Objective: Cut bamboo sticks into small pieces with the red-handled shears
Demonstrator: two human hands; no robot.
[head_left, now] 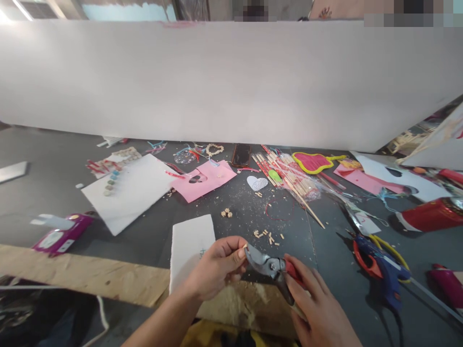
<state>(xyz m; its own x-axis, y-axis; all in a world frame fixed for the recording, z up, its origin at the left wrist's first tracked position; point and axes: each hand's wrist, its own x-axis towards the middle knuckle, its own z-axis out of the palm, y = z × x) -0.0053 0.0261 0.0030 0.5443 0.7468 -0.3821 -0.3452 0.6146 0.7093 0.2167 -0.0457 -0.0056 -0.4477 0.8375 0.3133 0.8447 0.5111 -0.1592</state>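
Note:
My right hand (313,299) is wrapped round the handles of a pair of pruning shears (265,265), which have a grey metal head and red on one grip. The blades point left, towards my left hand (222,262). Between the thumb and fingers there, a small pale wooden stick (245,246) is pinched, its tip right at the blades. Just beyond the shears lie several short cut stick pieces (269,236). A small cluster of pale wooden bits (226,212) sits further left. Beside my left forearm is a white foam sheet (191,236) with a blue-green mark.
Chopsticks in wrappers (289,173) lie at the back near a phone (241,155) and a paper heart (257,182). On the right are a blue glue gun (388,270) and a red can (430,213). A tall white panel (231,82) borders the back.

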